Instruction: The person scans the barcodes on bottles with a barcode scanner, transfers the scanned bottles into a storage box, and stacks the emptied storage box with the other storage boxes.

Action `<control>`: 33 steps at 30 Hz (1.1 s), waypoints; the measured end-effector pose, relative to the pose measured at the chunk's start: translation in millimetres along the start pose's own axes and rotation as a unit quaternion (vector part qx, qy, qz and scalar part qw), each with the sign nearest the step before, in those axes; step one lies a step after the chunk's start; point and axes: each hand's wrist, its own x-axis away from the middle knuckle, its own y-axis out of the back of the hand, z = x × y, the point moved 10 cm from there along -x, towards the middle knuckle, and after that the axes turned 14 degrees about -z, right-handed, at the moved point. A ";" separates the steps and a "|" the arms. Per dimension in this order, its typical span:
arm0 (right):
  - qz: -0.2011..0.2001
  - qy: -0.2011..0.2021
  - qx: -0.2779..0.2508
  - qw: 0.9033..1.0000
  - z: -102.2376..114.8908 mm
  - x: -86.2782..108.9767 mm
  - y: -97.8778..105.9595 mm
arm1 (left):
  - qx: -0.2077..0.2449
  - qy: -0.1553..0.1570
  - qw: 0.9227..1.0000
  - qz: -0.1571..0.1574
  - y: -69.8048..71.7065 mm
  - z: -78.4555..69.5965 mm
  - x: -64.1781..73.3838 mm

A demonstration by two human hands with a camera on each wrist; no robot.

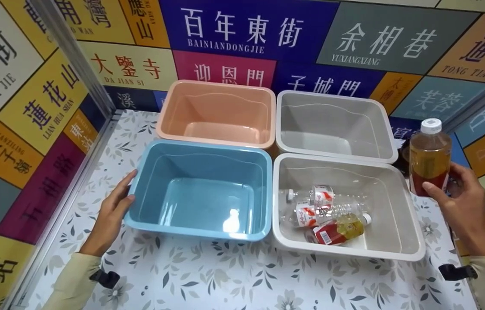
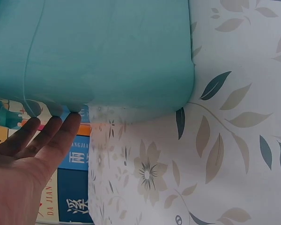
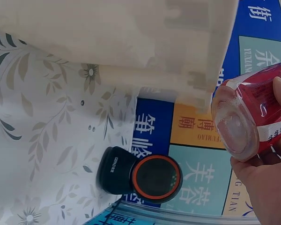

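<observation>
My right hand (image 1: 468,202) grips a drink bottle (image 1: 430,157) with a white cap and a red and yellow label, upright beside the right edge of the front cream bin (image 1: 401,215). From below, the right wrist view shows the bottle's clear base (image 3: 236,129). Inside that cream bin lie two clear plastic bottles (image 1: 311,213) and a red-and-yellow labelled bottle (image 1: 341,230). At the left, the fingers of my left hand (image 1: 111,211) touch the side of the blue bin (image 1: 201,193), extended and not curled round it.
Behind stand a peach bin (image 1: 220,112) and a grey bin (image 1: 337,122), close together with the front two. A black device with an orange-ringed disc (image 3: 140,176) sits at the table's right back edge. Printed panels (image 1: 255,26) wall in the flower-patterned table (image 1: 208,275).
</observation>
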 end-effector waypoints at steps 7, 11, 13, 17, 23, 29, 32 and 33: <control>0.000 -0.018 0.015 1.000 -13.0 0.8 1.5 | -0.004 -0.005 1.000 -0.001 -0.1 -0.7 -0.3; 0.003 -0.032 0.022 0.999 -20.6 -0.7 1.1 | -0.005 -0.006 1.000 -0.001 0.2 -0.5 -0.2; 0.003 -0.041 0.024 0.999 -24.7 -0.7 0.7 | -0.005 -0.007 1.000 0.000 0.1 -0.7 -0.2; 0.008 -0.060 0.027 0.998 -33.5 0.7 -0.4 | -0.004 -0.009 1.000 0.001 -0.4 -1.3 -0.3; 0.030 -0.064 0.016 0.997 -44.5 -1.0 -1.8 | 0.002 -0.007 1.000 0.000 -0.3 -0.8 -0.6; 0.033 -0.063 0.008 0.997 -54.6 -0.5 -3.5 | 0.002 -0.006 1.000 -0.002 -0.2 -0.5 -0.9; 0.031 -0.067 0.018 0.997 -59.9 0.1 -3.5 | 0.001 -0.007 1.000 -0.001 0.0 -0.2 -1.0; 0.030 -0.069 0.021 0.997 -61.6 0.3 -3.5 | 0.000 -0.008 1.000 -0.001 0.2 -0.2 -0.8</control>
